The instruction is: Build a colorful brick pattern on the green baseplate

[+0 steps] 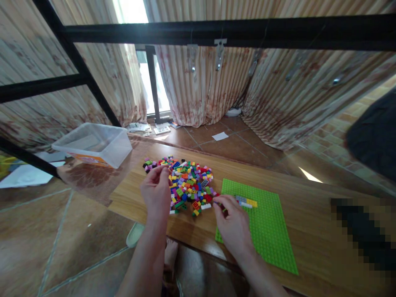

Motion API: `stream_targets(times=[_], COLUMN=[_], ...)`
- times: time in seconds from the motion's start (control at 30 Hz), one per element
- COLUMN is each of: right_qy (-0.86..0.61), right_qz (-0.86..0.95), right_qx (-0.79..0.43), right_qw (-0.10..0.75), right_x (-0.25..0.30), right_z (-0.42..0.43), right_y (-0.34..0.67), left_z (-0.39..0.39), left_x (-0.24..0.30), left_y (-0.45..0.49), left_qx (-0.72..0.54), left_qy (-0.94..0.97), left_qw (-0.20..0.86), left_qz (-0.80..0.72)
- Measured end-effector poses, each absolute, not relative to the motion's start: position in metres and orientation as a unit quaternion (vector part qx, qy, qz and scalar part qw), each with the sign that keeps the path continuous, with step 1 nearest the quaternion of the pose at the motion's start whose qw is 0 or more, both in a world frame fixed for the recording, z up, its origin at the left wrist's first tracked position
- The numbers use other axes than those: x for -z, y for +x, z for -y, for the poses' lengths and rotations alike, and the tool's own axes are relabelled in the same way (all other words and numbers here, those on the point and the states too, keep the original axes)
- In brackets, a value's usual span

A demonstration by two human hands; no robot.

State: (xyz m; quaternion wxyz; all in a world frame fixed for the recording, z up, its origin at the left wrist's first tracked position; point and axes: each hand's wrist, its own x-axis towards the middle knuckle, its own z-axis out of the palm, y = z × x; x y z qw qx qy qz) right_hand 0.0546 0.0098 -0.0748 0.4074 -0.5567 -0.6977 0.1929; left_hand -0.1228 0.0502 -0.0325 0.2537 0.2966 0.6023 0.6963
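the pile of little bricks (189,185) sits on the wood table (309,214). the left hand (157,193) curls at the pile's 9 o'clock edge; i cannot tell if it holds one. the right hand (233,222) pinches its fingers tight at 4 o'clock, over the green plate (267,235). a clear box (94,144) is at 10 o'clock.

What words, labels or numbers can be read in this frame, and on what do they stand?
No text is legible.
Orange label on the clear plastic box: print blurred.
Printed papers on the floor: too small to read.
Pile of bricks and green baseplate: no writing visible.
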Motion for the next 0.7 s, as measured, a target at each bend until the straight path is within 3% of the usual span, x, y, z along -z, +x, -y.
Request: stream_targets(times=[0.23, 0.7], right_qy=[-0.531, -0.531], right_qz=[0.723, 0.775], right_qx=[-0.21, -0.116], right_qw=[0.389, 0.322], right_x=[0.079, 0.081], right_z=[-0.002, -0.02], right_y=[0.041, -0.011], left_z=[-0.049, -0.049], left_x=[0.02, 0.022], left_y=[-0.153, -0.15], left_qx=[-0.801, -0.796], left_qy=[0.093, 0.088], left_qw=[0.314, 0.387], left_qz=[-0.501, -0.456])
